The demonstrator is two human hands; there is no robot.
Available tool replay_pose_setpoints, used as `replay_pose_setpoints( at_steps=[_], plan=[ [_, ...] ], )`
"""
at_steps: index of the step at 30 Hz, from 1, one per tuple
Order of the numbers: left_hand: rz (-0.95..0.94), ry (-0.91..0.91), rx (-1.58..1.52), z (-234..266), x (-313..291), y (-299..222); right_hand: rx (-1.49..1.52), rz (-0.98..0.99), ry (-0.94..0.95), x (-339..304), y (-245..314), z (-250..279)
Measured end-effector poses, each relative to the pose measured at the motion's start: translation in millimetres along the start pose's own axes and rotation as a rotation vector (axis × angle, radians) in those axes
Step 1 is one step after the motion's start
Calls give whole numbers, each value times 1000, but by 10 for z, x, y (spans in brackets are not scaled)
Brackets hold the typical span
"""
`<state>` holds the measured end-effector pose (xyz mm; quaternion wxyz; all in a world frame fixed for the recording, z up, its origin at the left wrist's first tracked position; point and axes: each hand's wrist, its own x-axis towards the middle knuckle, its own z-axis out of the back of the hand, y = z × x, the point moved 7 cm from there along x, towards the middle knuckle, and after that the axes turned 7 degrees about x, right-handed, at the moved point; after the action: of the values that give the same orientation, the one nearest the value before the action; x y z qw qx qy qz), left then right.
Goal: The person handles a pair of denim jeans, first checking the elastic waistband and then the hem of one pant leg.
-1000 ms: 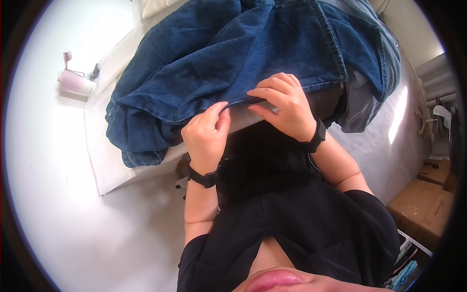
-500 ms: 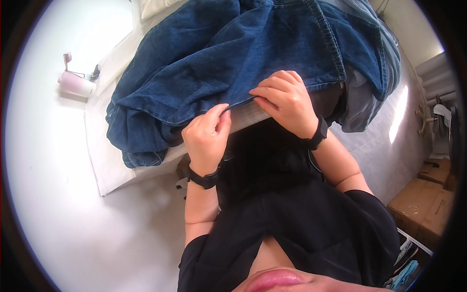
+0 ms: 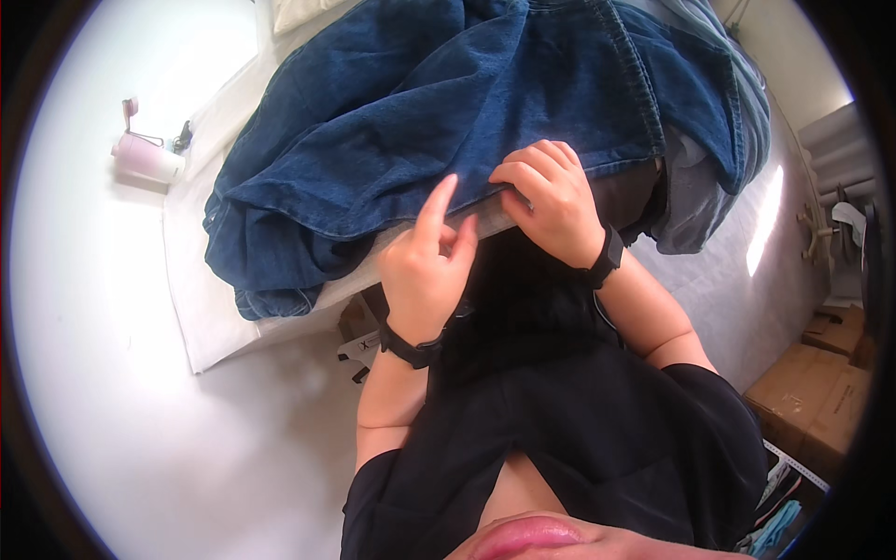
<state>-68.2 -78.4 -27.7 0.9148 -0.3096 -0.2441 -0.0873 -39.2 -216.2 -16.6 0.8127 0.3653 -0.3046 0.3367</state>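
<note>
A dark blue denim garment (image 3: 448, 112) lies spread and rumpled over a white-covered surface, its near hem facing me. My right hand (image 3: 553, 201) is at the hem, fingers curled over it and thumb below, in a pinch. Left of it, my left hand (image 3: 425, 266) is off the cloth's edge, index finger stretched out over the hem and thumb apart. It holds nothing. A grey cloth (image 3: 695, 210) shows beneath the denim at the right. Both wrists wear black bands.
The white-covered surface (image 3: 201, 322) ends at a corner on the left. A pale pink and white tumbler (image 3: 149, 159) with a looped strap is at far left. Cardboard boxes (image 3: 807, 397) sit at the lower right, near folded clothes (image 3: 777, 527).
My left hand has let go of the hem and drawn right, its index finger now extended. The right hand has shifted slightly right along the hem. The garment lies nearly as before.
</note>
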Motion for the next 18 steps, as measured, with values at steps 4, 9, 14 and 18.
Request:
replay_pose_setpoints(
  at_steps=[4, 9, 14, 18],
  plan=[
    [-97, -5, 19, -81, -2, -88, 12, 10, 1, 1, 1, 0],
    [-174, -80, 118, -112, 33, -147, 19, 34, 30, -13, -12, 0],
    [-181, -31, 162, -107, 91, -95, 35, 41, 43, -44, -20, 5],
    [-146, -31, 164, -27, 115, -40, 31, 18, 3, -28, 6, 89]
  ],
)
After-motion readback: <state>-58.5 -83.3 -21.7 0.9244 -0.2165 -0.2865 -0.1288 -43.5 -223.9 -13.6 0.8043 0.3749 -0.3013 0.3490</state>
